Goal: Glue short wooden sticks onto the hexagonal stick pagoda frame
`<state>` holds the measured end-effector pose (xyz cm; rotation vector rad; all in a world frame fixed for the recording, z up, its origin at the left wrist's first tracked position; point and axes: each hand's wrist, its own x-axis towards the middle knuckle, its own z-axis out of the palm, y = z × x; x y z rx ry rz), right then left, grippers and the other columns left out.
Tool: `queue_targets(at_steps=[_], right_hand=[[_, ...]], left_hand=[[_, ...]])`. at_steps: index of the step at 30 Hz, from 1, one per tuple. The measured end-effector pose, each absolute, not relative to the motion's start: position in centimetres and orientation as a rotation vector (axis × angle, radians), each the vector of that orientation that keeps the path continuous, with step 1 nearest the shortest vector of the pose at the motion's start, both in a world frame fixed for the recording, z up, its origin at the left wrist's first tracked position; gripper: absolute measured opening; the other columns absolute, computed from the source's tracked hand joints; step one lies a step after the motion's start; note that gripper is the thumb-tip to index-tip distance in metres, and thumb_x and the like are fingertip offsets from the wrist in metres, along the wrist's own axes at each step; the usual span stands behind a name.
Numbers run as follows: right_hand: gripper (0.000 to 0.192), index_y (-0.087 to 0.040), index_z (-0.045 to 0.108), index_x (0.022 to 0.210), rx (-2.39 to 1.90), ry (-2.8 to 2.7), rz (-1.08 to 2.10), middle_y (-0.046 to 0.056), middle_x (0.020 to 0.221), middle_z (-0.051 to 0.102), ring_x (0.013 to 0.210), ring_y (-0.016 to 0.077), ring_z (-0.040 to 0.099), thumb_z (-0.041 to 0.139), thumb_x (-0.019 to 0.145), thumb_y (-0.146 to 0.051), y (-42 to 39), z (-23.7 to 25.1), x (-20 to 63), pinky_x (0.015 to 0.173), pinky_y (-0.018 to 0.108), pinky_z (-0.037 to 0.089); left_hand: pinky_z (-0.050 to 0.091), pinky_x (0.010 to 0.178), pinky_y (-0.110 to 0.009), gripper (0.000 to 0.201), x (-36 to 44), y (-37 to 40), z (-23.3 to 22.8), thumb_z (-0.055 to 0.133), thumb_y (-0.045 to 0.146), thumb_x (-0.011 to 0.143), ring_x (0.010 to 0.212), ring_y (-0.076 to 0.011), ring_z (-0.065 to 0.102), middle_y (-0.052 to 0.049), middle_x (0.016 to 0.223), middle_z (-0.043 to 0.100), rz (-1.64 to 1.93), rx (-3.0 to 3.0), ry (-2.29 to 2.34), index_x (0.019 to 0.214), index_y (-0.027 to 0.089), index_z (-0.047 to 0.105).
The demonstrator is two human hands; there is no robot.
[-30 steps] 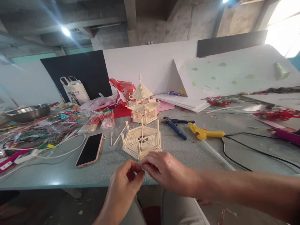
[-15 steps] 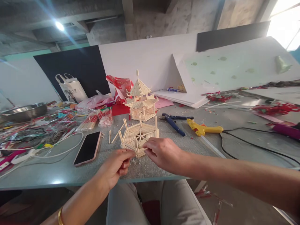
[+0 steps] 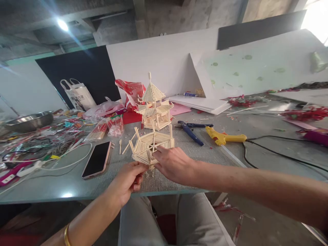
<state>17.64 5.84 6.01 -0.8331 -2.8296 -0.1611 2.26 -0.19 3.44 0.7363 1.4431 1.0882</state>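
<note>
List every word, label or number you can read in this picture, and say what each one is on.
None can be read for certain.
White tote bag: a line of dark print, too small and blurred to read.
Small blue box by the white boards: pale lettering, too small to read.
Phone: screen dark, no text.
Yellow glue gun: no label shows.

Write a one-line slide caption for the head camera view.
Both hands, left hand and right hand, hold a hexagonal stick frame tilted above the table, before a finished stick pagoda.
</note>
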Motion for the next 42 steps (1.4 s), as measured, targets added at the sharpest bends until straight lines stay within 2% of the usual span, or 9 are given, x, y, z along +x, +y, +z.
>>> queue_targets(at_steps=[7, 17, 24, 31, 42], right_hand=[[0.024, -0.014, 0.056, 0.102, -0.86, -2.868, -0.108, 0.011, 0.099, 0.06, 0.074, 0.0224, 0.061, 0.048, 0.083, -0.027, 5.9, 6.4, 17.2, 0.054, 0.031, 0.045], [0.021, -0.013, 0.06, 0.095, -0.842, -2.88, -0.068, 0.013, 0.099, 0.062, 0.081, 0.0237, 0.061, 0.05, 0.082, -0.026, 6.0, 6.7, 16.6, 0.062, 0.031, 0.046], [0.021, -0.015, 0.06, 0.091, -0.874, -2.891, -0.079, 0.009, 0.088, 0.065, 0.076, 0.0235, 0.062, 0.046, 0.084, -0.028, 6.0, 6.7, 16.5, 0.056, 0.03, 0.043], [0.02, -0.014, 0.059, 0.093, -0.815, -2.892, -0.147, 0.008, 0.089, 0.063, 0.074, 0.0212, 0.062, 0.044, 0.086, -0.026, 5.9, 6.5, 16.4, 0.053, 0.028, 0.04], [0.016, -0.015, 0.057, 0.091, -0.737, -2.856, -0.189, 0.005, 0.088, 0.061, 0.066, 0.0155, 0.058, 0.044, 0.086, -0.023, 6.1, 5.6, 16.7, 0.045, 0.025, 0.026]], left_hand=[[0.013, 0.036, -0.016, 0.026, 2.4, -0.2, 3.6, 0.067, 0.031, 0.055, 0.04, -0.0009, 0.031, 0.01, 0.05, 0.038, 1.071, 0.746, 1.46, 0.06, 0.017, 0.046], [0.016, 0.036, -0.015, 0.025, 2.4, 0.0, 3.4, 0.066, 0.031, 0.057, 0.04, -0.0019, 0.033, 0.01, 0.049, 0.038, 1.068, 0.763, 1.492, 0.061, 0.017, 0.047], [0.018, 0.036, -0.015, 0.023, 2.4, 0.1, 3.4, 0.066, 0.031, 0.058, 0.041, -0.0025, 0.033, 0.009, 0.048, 0.039, 1.056, 0.793, 1.504, 0.064, 0.017, 0.049], [0.02, 0.035, -0.016, 0.02, 2.3, 0.1, 3.1, 0.066, 0.031, 0.06, 0.038, -0.0036, 0.031, 0.009, 0.041, 0.039, 1.071, 0.844, 1.512, 0.061, 0.017, 0.051], [0.023, 0.036, -0.016, 0.02, 2.1, 0.1, 2.6, 0.068, 0.03, 0.062, 0.038, -0.0032, 0.033, 0.009, 0.045, 0.04, 1.096, 0.836, 1.453, 0.065, 0.017, 0.053]])
